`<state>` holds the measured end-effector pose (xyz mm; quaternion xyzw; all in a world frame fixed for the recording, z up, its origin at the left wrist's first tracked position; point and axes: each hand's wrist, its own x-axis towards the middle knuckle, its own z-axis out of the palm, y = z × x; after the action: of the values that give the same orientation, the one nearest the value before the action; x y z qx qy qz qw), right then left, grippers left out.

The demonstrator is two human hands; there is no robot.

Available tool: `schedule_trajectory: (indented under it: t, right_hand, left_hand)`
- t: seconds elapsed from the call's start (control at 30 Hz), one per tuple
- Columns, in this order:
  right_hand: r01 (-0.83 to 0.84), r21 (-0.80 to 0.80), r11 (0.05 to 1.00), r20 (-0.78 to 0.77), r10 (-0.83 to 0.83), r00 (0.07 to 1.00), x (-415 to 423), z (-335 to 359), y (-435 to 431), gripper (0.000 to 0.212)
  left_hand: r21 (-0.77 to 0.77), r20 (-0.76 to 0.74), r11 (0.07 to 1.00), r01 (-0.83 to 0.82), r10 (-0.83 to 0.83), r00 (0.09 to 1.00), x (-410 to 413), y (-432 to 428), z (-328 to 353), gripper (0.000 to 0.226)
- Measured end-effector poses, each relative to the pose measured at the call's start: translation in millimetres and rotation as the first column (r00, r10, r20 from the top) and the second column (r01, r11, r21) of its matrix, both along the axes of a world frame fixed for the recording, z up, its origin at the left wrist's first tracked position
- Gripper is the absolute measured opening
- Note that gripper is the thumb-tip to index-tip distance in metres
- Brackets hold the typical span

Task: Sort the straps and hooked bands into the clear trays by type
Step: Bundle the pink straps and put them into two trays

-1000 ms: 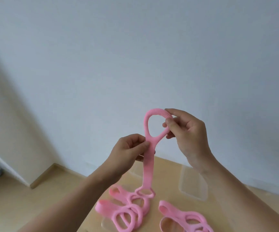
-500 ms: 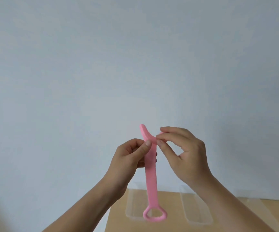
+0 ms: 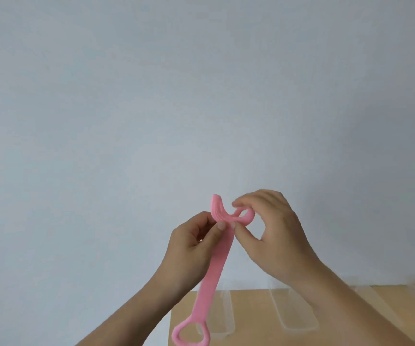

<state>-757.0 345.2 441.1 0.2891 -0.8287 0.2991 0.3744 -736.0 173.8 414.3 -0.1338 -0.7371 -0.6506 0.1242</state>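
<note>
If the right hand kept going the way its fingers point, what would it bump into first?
Probably the left hand. The right hand points leftward, pinching the curled top of the pink strap, and the left hand grips the strap right beside it. Depth is hard to judge.

only hands and forearms of the person are shown. the left hand [image 3: 191, 248] and the right hand [image 3: 276, 236] are bare, and the left forearm [image 3: 136, 308] and the right forearm [image 3: 351, 295] are uncovered as far as they are shown, up to the lower edge of the view. the fingers [image 3: 247, 199] are seen to be slender. short, rounded nails are made out on the left thumb [image 3: 213, 233] and the right thumb [image 3: 242, 233]
</note>
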Motion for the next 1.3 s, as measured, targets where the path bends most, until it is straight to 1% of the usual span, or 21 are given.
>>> schedule_trajectory:
  t: [0.03, 0.1, 0.17, 0.23, 0.33, 0.4, 0.5, 0.57, 0.63, 0.7, 0.77, 0.83, 0.93, 1.07, 1.13, 1.2, 1.23, 1.3]
  right_hand:
    - [-0.008, 0.017, 1.0, 0.048, 0.007, 0.999, 0, 5, 1, 0.022]
    - [-0.067, 0.036, 0.997, 0.148, 0.061, 0.987, 0, 14, 5, 0.02]
    - [-0.155, -0.024, 0.988, 0.207, 0.156, 0.966, 2, 21, 11, 0.016]
    - [-0.187, -0.076, 0.979, 0.145, 0.196, 0.97, 4, 24, 17, 0.013]
    - [-0.137, -0.011, 0.991, -0.001, 0.137, 0.991, 2, 18, 24, 0.014]
    - [-0.087, 0.033, 0.996, -0.076, 0.089, 0.993, -1, 9, 28, 0.018]
    - [-0.069, 0.038, 0.997, -0.153, 0.074, 0.985, -1, -6, 35, 0.014]
    - [-0.059, 0.022, 0.998, -0.187, 0.062, 0.98, 1, -14, 38, 0.012]
    - [-0.04, 0.032, 0.999, -0.191, 0.045, 0.981, 2, -19, 40, 0.011]
    - [-0.034, 0.063, 0.997, -0.184, 0.045, 0.982, 3, -21, 42, 0.012]
    - [-0.06, 0.085, 0.995, -0.152, 0.073, 0.986, 4, -22, 44, 0.014]
    - [-0.105, 0.085, 0.991, -0.087, 0.112, 0.99, 6, -24, 47, 0.013]
    - [-0.184, 0.005, 0.983, 0.003, 0.184, 0.983, 13, -26, 49, 0.017]
    - [-0.284, -0.11, 0.953, 0.024, 0.288, 0.957, 17, -13, 50, 0.025]
    - [-0.306, -0.168, 0.937, 0.11, 0.326, 0.939, 17, -6, 53, 0.023]
    - [-0.289, -0.217, 0.932, 0.252, 0.34, 0.906, 16, -3, 56, 0.021]
    - [-0.273, -0.216, 0.938, 0.311, 0.331, 0.891, 15, -1, 58, 0.022]
    - [-0.276, -0.156, 0.948, 0.372, 0.316, 0.873, 13, 3, 61, 0.021]
  left_hand:
    - [-0.013, -0.017, 1.0, 0.005, -0.005, 1.0, 1, 1, 2, 0.028]
    - [-0.02, -0.043, 1.0, 0.002, -0.002, 0.999, 5, 4, 5, 0.022]
    - [-0.025, -0.052, 1.0, -0.016, 0.015, 0.999, 9, 10, 8, 0.022]
    - [-0.012, -0.031, 1.0, -0.024, 0.024, 0.999, 15, 17, 9, 0.02]
    - [0.099, 0.121, 0.994, -0.038, 0.026, 0.992, 23, 30, 7, 0.02]
    - [0.111, 0.209, 0.994, -0.004, -0.019, 0.978, 26, 35, 4, 0.022]
    - [0.128, 0.213, 0.986, 0.111, -0.136, 0.967, 33, 41, 2, 0.027]
    - [0.134, 0.199, 0.979, 0.154, -0.179, 0.964, 37, 43, 3, 0.028]
    - [0.156, 0.209, 0.975, 0.159, -0.19, 0.959, 39, 45, 2, 0.03]
    - [0.213, 0.242, 0.968, 0.129, -0.18, 0.953, 39, 46, 0, 0.041]
    - [0.246, 0.255, 0.962, 0.116, -0.18, 0.95, 39, 47, -1, 0.045]
    - [0.25, 0.25, 0.96, 0.124, -0.188, 0.95, 39, 49, 0, 0.04]
    - [0.237, 0.236, 0.967, 0.095, -0.153, 0.96, 35, 47, -1, 0.033]
    - [0.168, 0.234, 0.985, 0.039, -0.078, 0.969, 31, 49, -4, 0.028]
    - [0.109, 0.215, 0.994, -0.006, -0.018, 0.977, 30, 51, -2, 0.023]
    - [0.062, 0.18, 0.997, -0.037, 0.025, 0.983, 28, 53, 1, 0.027]
    - [0.045, 0.165, 0.998, -0.046, 0.038, 0.986, 27, 54, 2, 0.029]
    - [0.026, 0.161, 0.999, -0.04, 0.035, 0.986, 27, 56, 4, 0.03]
